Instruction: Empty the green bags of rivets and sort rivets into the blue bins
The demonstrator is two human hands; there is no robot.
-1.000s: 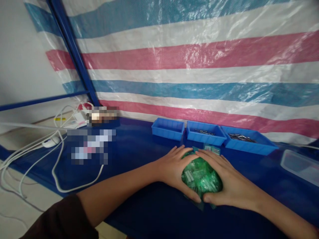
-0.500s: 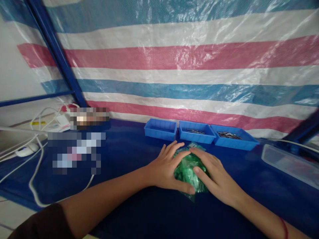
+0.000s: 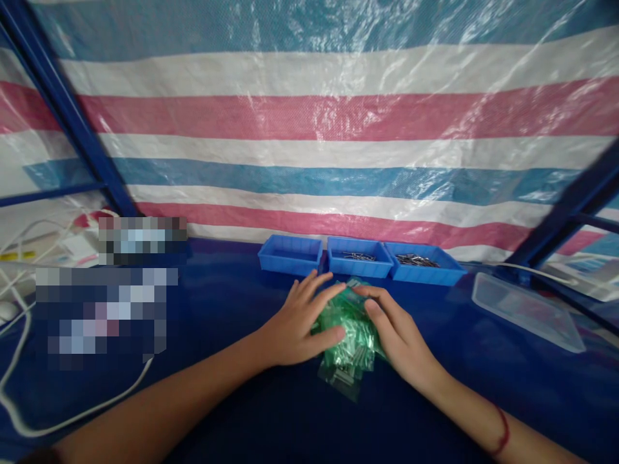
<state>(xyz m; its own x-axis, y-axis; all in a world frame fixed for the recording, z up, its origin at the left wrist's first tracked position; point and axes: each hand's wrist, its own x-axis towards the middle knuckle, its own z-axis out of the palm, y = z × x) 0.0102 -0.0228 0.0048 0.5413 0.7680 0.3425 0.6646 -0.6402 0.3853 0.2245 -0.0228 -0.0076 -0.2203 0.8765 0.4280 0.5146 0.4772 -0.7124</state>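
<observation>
The left hand (image 3: 300,325) is fanned wide, its thumb lying over the green packets (image 3: 351,332), fingers pointing toward the table's far edge. Opposite it, the right hand (image 3: 399,335) is loosely curled, thumb and index finger bent over the pile. I see no firm grip from either; they cup the heap between them. The packets lie mid-table (image 3: 271,412), overlapping and slick-looking, with one corner jutting toward the near edge. That one worries me: a lopsided squeeze or a quick lift could let it slide out below the palms. Both arms reach in from the near edge, angled toward each other, a red band (image 3: 503,430) around the right one. Beyond the fingertips, blue trays (image 3: 360,268) line the far edge, two holding metal bits (image 3: 416,260). A clear lid or box (image 3: 527,316) lies toward the far right corner, a white cord (image 3: 17,412) by the left edge.
</observation>
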